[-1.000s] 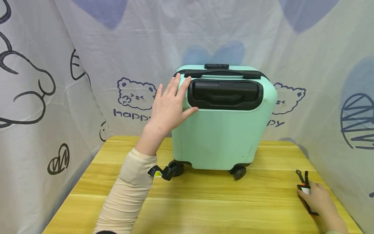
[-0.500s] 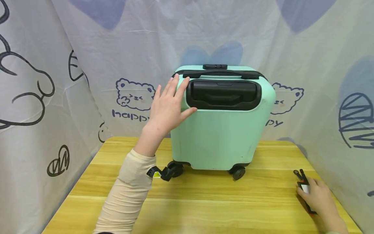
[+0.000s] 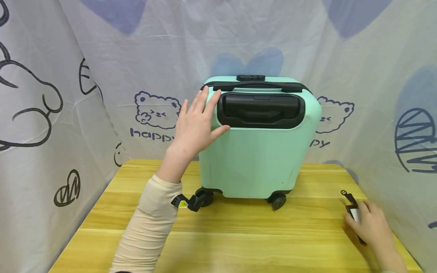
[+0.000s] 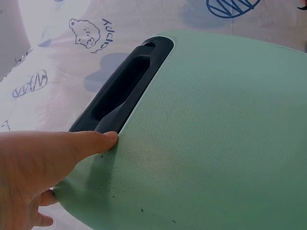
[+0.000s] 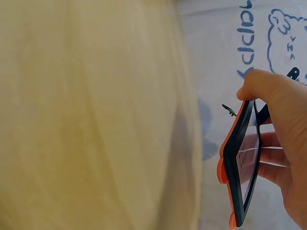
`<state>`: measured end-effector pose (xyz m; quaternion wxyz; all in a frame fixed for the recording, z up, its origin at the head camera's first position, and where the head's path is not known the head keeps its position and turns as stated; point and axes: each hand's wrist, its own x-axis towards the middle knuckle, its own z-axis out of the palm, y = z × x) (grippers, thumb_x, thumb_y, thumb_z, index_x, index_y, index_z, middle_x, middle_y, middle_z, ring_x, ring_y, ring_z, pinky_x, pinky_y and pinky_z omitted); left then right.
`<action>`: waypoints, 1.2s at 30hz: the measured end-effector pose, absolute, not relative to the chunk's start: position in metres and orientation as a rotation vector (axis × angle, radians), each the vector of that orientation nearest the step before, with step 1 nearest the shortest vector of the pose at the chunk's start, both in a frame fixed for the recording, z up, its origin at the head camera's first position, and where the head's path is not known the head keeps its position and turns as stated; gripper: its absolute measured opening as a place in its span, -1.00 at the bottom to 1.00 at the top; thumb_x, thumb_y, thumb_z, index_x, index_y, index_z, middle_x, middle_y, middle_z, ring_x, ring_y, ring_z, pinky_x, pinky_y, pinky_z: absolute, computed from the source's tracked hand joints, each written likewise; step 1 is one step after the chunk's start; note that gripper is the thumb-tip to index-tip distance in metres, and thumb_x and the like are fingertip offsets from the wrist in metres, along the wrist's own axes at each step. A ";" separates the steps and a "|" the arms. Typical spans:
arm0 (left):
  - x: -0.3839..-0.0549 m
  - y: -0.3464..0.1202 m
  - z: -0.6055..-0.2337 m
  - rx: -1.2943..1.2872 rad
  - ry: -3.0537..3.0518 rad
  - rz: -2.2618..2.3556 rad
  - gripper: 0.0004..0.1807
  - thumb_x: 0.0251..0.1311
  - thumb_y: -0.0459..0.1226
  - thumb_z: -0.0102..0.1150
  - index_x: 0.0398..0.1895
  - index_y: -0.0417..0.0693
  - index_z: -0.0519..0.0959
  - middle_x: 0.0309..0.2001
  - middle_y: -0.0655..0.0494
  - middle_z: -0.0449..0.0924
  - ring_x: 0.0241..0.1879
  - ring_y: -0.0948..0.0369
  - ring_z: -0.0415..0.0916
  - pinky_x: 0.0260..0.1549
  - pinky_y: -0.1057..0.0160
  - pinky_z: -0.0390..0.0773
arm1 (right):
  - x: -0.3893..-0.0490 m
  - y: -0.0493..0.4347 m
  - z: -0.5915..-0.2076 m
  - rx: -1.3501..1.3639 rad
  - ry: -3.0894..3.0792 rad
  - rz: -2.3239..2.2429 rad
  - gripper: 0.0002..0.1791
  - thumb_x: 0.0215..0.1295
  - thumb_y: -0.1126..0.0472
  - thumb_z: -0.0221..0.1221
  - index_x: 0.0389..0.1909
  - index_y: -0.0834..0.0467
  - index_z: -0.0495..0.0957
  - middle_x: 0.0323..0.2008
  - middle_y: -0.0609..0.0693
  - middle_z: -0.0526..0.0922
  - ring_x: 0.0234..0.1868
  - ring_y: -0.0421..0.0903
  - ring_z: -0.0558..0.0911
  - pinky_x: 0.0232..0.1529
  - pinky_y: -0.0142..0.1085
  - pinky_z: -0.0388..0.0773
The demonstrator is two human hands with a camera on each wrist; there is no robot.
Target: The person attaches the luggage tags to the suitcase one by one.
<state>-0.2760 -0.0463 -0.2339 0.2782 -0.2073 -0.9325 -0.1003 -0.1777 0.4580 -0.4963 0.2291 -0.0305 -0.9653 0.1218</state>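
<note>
A mint-green suitcase stands upright on its black wheels, its black telescopic handle pushed down into the recess. My left hand rests on the suitcase's upper left corner with fingers fairly straight. In the left wrist view its thumb touches the edge of the handle recess. At the table's right side, my right hand grips a luggage tag between thumb and fingers. The right wrist view shows the tag's black frame, orange backing, pale card and black strap; the hand partly hides the strap.
The wood-grain table extends in front of the suitcase. White printed cloth hangs behind and along both sides. A black combination lock and a carry strap sit at the suitcase's top.
My right hand has raised the luggage tag slightly, and its strap ends have swung up and left. My left hand stays on the suitcase corner.
</note>
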 end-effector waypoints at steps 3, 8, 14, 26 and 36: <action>-0.276 -0.046 -0.234 -0.556 -2.505 -0.277 0.00 0.19 0.29 0.10 0.57 0.29 -0.15 0.59 0.02 -0.19 0.58 0.09 -0.16 0.50 -0.14 -0.09 | -0.177 0.454 -0.490 -0.047 -2.604 0.313 -0.36 0.02 0.17 0.32 0.07 0.46 0.38 -0.03 0.50 0.39 -0.04 0.46 0.33 -0.10 0.33 0.32; -0.276 -0.046 -0.234 -0.562 -2.500 -0.286 -0.01 0.19 0.28 0.10 0.57 0.29 -0.15 0.59 0.02 -0.18 0.58 0.09 -0.16 0.50 -0.14 -0.09 | -0.176 0.446 -0.479 0.012 -2.511 0.285 -0.37 -0.07 0.20 0.34 0.05 0.40 0.41 -0.07 0.45 0.43 -0.07 0.42 0.36 -0.14 0.30 0.34; -0.276 -0.046 -0.234 -0.561 -2.502 -0.288 -0.01 0.20 0.27 0.10 0.57 0.29 -0.15 0.59 0.01 -0.18 0.58 0.08 -0.16 0.50 -0.14 -0.09 | -0.176 0.433 -0.460 0.063 -2.445 0.264 -0.37 -0.10 0.21 0.35 0.04 0.38 0.43 -0.05 0.43 0.44 -0.06 0.40 0.36 -0.14 0.28 0.34; -0.276 -0.045 -0.235 -0.553 -2.511 -0.289 -0.02 0.20 0.28 0.09 0.57 0.29 -0.15 0.59 0.01 -0.18 0.58 0.07 -0.17 0.49 -0.14 -0.07 | -0.174 0.405 -0.425 0.272 -2.187 0.232 -0.30 0.13 -0.20 0.03 -0.05 0.39 0.52 -0.12 0.38 0.49 -0.13 0.36 0.41 -0.17 0.17 0.38; -0.274 -0.046 -0.233 -0.546 -2.523 -0.293 -0.01 0.20 0.27 0.10 0.57 0.30 -0.17 0.59 0.02 -0.20 0.58 0.08 -0.18 0.49 -0.14 -0.08 | -0.168 0.375 -0.394 0.360 -2.054 0.220 -0.29 0.19 -0.23 -0.06 -0.06 0.35 0.57 -0.11 0.38 0.53 -0.08 0.36 0.45 0.09 0.00 0.37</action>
